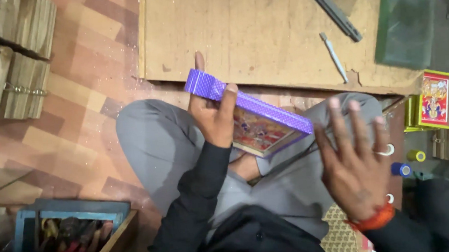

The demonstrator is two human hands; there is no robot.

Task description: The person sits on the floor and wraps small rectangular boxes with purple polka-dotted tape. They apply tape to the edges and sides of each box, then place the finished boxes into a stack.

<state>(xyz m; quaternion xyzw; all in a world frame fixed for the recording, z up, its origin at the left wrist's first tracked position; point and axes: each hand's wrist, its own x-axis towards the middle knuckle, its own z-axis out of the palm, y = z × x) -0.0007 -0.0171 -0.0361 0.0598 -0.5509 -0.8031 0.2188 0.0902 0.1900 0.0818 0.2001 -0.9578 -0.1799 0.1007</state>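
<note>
Purple picture frame (258,120) held tilted above lap, left hand (214,116) gripping its left end. Right hand (355,159) open, fingers spread, just right of frame, not touching. Wooden board (239,31) lies beyond.

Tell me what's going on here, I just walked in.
A person sits cross-legged on a tiled floor. Their left hand grips a purple-framed picture by its edge, holding it tilted above their lap. The right hand hovers open beside it, fingers spread, holding nothing. In front lies a worn wooden board with a long dark metal bar and a small grey pen-like tool on it. A yellow-framed picture stands to the right.
</note>
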